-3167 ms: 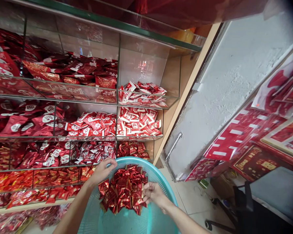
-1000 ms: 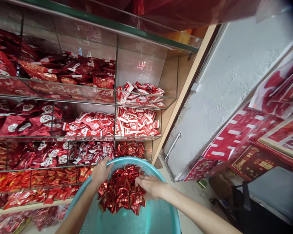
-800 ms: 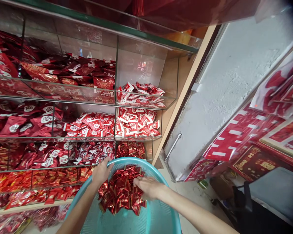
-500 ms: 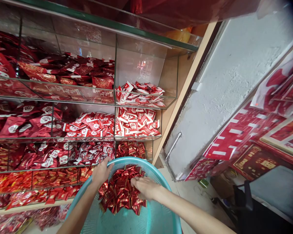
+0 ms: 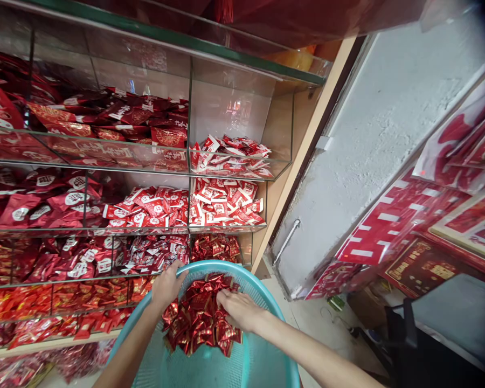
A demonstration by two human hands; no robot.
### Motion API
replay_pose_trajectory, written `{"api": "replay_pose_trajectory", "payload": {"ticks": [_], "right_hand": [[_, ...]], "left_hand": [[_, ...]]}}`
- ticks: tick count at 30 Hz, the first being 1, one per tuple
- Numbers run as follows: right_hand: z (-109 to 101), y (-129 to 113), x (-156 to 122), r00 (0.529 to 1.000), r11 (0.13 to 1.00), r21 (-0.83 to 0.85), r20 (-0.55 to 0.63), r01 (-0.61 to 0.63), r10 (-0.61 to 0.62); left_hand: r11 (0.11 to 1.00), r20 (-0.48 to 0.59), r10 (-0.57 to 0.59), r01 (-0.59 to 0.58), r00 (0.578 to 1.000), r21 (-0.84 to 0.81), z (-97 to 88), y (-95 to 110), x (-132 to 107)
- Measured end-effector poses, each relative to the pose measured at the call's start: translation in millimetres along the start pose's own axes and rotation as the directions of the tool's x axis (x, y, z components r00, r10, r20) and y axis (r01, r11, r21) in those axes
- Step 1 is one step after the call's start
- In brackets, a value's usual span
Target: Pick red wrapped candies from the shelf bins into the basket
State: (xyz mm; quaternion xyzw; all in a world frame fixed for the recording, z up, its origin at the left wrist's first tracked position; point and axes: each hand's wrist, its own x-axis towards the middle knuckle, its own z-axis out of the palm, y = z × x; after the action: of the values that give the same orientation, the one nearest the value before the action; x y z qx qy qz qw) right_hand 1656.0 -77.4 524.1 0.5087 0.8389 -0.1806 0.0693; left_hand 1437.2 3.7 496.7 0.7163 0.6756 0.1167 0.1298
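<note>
Inside teal basket (image 5: 210, 369), right hand (image 5: 236, 310) on foil sachets (image 5: 198, 323); print illegible.

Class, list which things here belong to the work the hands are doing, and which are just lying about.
In use: round turquoise plastic mesh basket, left hand on its rim; pile of shiny dark-red foil sweets under right hand.
Lying about: red-and-white packets on glass shelves; red printed cards.

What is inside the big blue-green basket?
A pile of shiny red wrapped sweets lies in the basket. The right hand rests on top, covering some; the left hand grips the rim. Whatever is under the pile is hidden.
</note>
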Motion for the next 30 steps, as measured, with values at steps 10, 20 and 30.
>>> {"api": "replay_pose_trajectory", "payload": {"ticks": [10,20,30], "right_hand": [[-35.6,25.5,16.0,0.918,0.99,0.142,-0.393,0.004,0.053],[-28.1,87.1,121.1,0.91,0.898,0.333,-0.196,-0.288,0.365],[-18.3,109.6,141.2,0.951,0.905,0.317,-0.026,-0.285,0.308]], "left_hand": [[1.0,0.013,0.0,0.001,1.0,-0.01,0.8,-0.5,1.2],[1.0,0.013,-0.006,0.006,1.0,-0.011,1.6,-3.0,1.3],[1.0,0.017,-0.007,0.007,1.0,-0.01,2.3,-3.7,2.8]]}}
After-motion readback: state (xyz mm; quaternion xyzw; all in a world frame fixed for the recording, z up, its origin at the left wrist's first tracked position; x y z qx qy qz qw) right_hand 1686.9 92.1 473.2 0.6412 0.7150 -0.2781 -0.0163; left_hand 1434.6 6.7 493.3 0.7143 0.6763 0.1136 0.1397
